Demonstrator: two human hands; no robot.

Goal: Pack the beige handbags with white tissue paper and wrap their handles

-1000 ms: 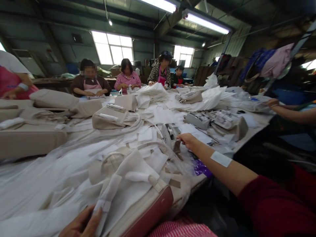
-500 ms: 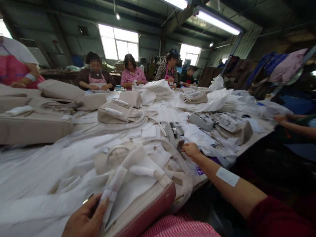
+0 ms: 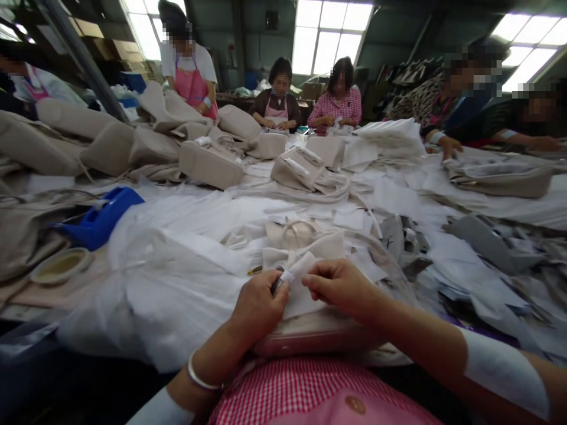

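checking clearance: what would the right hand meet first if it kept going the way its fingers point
The right hand points left and pinches the white strip. Straight on, it would likely meet the left hand first, though depth is unclear.

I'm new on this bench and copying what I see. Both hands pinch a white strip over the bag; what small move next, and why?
Probably pull the white strip snug with the right hand while the left hand pins it: both grips meet on the strip above the pink-edged bag, and its end stands up loose between them.
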